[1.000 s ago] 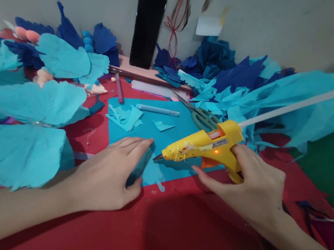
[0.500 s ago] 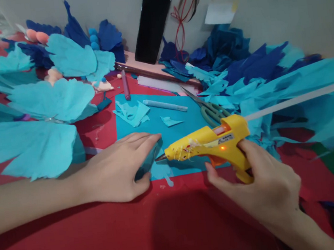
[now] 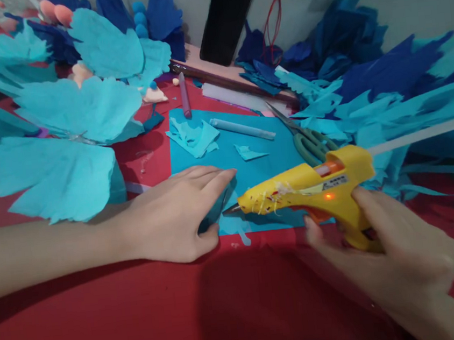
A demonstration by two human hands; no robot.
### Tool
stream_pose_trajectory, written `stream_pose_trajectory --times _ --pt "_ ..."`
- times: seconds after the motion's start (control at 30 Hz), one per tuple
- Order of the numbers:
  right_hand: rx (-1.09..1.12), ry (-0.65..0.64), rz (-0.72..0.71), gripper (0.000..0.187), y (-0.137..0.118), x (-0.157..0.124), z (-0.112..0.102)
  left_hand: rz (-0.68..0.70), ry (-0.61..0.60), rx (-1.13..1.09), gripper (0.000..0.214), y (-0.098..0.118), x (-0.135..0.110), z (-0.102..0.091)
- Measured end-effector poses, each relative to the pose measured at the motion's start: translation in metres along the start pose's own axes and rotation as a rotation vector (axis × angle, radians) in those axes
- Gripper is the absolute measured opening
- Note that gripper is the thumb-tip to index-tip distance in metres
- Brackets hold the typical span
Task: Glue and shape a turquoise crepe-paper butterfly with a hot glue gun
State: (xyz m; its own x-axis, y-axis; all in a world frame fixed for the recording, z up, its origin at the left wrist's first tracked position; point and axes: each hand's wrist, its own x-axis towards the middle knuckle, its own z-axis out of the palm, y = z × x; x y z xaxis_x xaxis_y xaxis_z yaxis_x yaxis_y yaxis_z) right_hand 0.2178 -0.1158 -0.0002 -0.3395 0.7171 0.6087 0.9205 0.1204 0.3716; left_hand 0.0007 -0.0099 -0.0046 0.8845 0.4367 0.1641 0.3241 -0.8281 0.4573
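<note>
A home craft corner: a red-covered bench (image 3: 105, 323) pushed against a plain wall, heaped with cut blue crepe-paper petals (image 3: 82, 106), scissors (image 3: 309, 140) and a yellow glue gun (image 3: 314, 190), with a phone (image 3: 229, 15) leaning at upper centre.

- Red table (image 3: 145, 319).
- Blue sheet (image 3: 274, 159) lies flat at its middle.
- Pale blue petals (image 3: 61, 176) pile along the left edge.
- Scissors (image 3: 309, 142) and paper scraps (image 3: 387, 115) lie toward the right edge.
- Purple pen (image 3: 184, 96) lies toward the far edge.

Glue gun (image 3: 310, 191) right of left hand (image 3: 175, 216), scissors (image 3: 307, 140) behind, paper sheet (image 3: 267, 168) beneath
</note>
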Motion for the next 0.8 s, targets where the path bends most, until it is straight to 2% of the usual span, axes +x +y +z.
stream_pose_trajectory --times 0.13,0.2,0.3,0.4,0.53,0.8 --pt "0.010 -0.021 0.083 0.031 0.002 0.008 -0.001 -0.005 -0.006 0.003 0.056 0.001 0.001 -0.001" --pt "0.041 0.008 0.076 0.035 0.005 0.012 -0.001 -0.015 -0.015 0.001 0.055 0.001 0.001 -0.002" --pt "0.104 0.068 0.055 0.025 0.009 0.013 0.000 -0.026 -0.018 -0.007 0.055 0.001 0.001 -0.004" --pt "0.148 0.020 0.107 0.017 0.007 0.011 0.002 -0.037 -0.032 -0.024 0.055 0.001 0.000 -0.005" --pt "0.184 -0.018 0.133 0.016 0.000 0.009 0.003 -0.079 -0.072 -0.050 0.057 0.002 0.000 -0.008" --pt "0.212 0.058 0.163 0.017 -0.003 0.011 0.003 -0.141 -0.066 -0.217 0.056 0.001 0.002 -0.015"
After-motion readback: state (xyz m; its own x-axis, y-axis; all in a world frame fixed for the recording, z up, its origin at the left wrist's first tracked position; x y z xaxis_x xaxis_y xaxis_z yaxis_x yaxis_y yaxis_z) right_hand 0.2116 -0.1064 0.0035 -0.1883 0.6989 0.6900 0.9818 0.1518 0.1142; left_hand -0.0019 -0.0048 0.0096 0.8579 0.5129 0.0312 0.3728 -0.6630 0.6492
